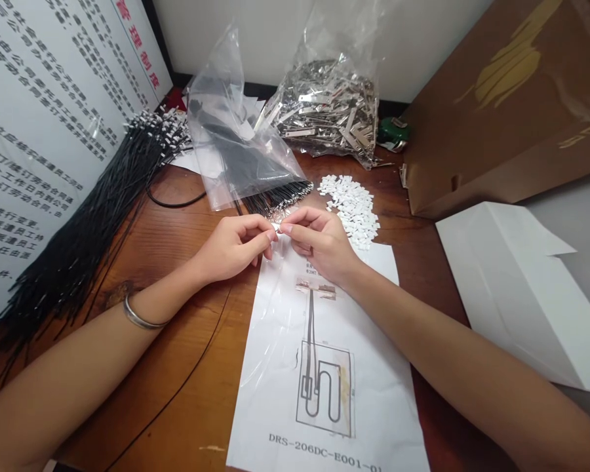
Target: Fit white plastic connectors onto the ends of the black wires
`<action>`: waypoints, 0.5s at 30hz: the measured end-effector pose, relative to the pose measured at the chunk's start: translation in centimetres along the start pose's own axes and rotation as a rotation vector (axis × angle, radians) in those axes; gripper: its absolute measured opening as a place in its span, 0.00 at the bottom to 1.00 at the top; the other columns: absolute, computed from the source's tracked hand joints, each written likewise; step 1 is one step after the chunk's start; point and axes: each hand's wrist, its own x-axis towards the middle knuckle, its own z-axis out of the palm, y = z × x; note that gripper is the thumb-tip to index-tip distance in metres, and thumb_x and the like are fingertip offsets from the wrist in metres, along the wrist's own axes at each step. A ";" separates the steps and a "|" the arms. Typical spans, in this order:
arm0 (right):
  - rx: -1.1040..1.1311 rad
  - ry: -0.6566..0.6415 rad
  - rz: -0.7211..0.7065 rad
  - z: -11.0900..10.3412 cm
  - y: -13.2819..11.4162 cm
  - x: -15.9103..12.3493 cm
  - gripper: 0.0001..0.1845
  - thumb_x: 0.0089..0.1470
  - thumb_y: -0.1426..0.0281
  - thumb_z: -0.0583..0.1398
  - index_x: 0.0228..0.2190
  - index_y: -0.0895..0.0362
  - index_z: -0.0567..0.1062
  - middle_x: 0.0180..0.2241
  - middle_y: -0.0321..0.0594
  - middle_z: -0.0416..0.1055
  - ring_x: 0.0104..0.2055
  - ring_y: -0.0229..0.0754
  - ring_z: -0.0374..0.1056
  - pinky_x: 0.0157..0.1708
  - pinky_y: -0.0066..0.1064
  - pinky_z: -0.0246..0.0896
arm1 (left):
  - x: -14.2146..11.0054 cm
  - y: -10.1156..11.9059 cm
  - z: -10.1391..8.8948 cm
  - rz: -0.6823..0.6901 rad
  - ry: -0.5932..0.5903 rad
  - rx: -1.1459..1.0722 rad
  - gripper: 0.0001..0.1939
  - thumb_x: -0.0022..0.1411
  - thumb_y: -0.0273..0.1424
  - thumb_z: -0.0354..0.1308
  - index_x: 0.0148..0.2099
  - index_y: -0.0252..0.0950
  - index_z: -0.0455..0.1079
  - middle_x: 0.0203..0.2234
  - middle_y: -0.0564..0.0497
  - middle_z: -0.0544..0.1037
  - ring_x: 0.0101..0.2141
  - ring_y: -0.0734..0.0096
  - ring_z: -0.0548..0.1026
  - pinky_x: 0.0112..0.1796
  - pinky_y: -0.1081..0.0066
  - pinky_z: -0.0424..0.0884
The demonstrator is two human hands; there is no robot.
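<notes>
My left hand [238, 246] is closed in a pinch near the top edge of the printed sheet. A thin black wire [189, 380] trails from beneath it toward the bottom left; its end is hidden by the fingers. My right hand [319, 241] meets it fingertip to fingertip, pinching a tiny white plastic connector housing [276, 227] that shows between the two hands. Just beyond the fingers lies a bundle of black wires with metal terminals [288, 196]. A pile of loose white connector housings [353, 210] spreads to the right of it.
Long black wires with white ends [93, 210] are heaped at the left against a printed board [54, 98]. Behind stand a clear bag of metal strips [332, 108] and a green tape measure [394, 133]. A brown box [472, 111] and white folded card [516, 282] flank the right.
</notes>
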 end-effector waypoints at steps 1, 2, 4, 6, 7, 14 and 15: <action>-0.001 -0.003 -0.001 0.0 0.0 0.0 0.11 0.38 0.68 0.72 0.21 0.57 0.76 0.17 0.31 0.68 0.14 0.25 0.49 0.16 0.27 0.35 | 0.0 0.0 0.0 0.002 0.003 0.001 0.08 0.63 0.31 0.57 0.32 0.32 0.70 0.21 0.52 0.77 0.18 0.81 0.69 0.20 0.80 0.66; 0.000 -0.006 -0.005 0.0 0.0 0.0 0.11 0.38 0.68 0.72 0.21 0.57 0.76 0.17 0.30 0.68 0.14 0.25 0.49 0.16 0.27 0.35 | 0.0 0.0 0.0 0.003 0.004 0.002 0.08 0.63 0.31 0.57 0.32 0.32 0.70 0.21 0.52 0.77 0.18 0.81 0.69 0.20 0.80 0.66; 0.000 -0.013 -0.010 -0.1 0.0 0.0 0.10 0.39 0.68 0.72 0.22 0.58 0.76 0.18 0.31 0.68 0.15 0.25 0.49 0.16 0.27 0.35 | 0.0 -0.1 0.0 0.003 0.004 0.002 0.08 0.63 0.31 0.57 0.32 0.32 0.70 0.20 0.52 0.77 0.18 0.81 0.69 0.20 0.80 0.66; -0.005 -0.019 -0.009 -0.1 0.1 -0.1 0.11 0.39 0.68 0.72 0.22 0.58 0.76 0.18 0.31 0.69 0.15 0.25 0.49 0.16 0.27 0.36 | 0.0 -0.1 0.0 0.006 0.001 -0.001 0.08 0.63 0.31 0.57 0.32 0.32 0.70 0.20 0.52 0.77 0.18 0.81 0.69 0.20 0.80 0.66; -0.010 -0.020 -0.008 -0.1 0.1 -0.1 0.11 0.39 0.68 0.72 0.22 0.58 0.76 0.18 0.31 0.69 0.15 0.25 0.49 0.16 0.27 0.36 | 0.1 -0.2 0.0 0.010 0.001 -0.004 0.08 0.63 0.31 0.57 0.32 0.32 0.70 0.20 0.52 0.77 0.18 0.81 0.69 0.20 0.80 0.66; -0.033 -0.032 -0.008 -0.2 0.1 0.0 0.12 0.41 0.67 0.72 0.23 0.57 0.76 0.19 0.31 0.68 0.16 0.26 0.48 0.16 0.27 0.36 | 0.1 -0.2 0.0 0.018 0.002 -0.008 0.08 0.63 0.31 0.57 0.32 0.32 0.70 0.20 0.53 0.76 0.18 0.81 0.69 0.21 0.80 0.66; -0.033 -0.032 -0.009 -0.2 0.1 0.0 0.11 0.41 0.67 0.72 0.23 0.57 0.76 0.18 0.31 0.68 0.16 0.26 0.48 0.16 0.27 0.36 | 0.1 -0.2 0.0 0.020 0.001 -0.008 0.08 0.63 0.31 0.57 0.32 0.32 0.69 0.20 0.53 0.76 0.18 0.81 0.69 0.21 0.80 0.66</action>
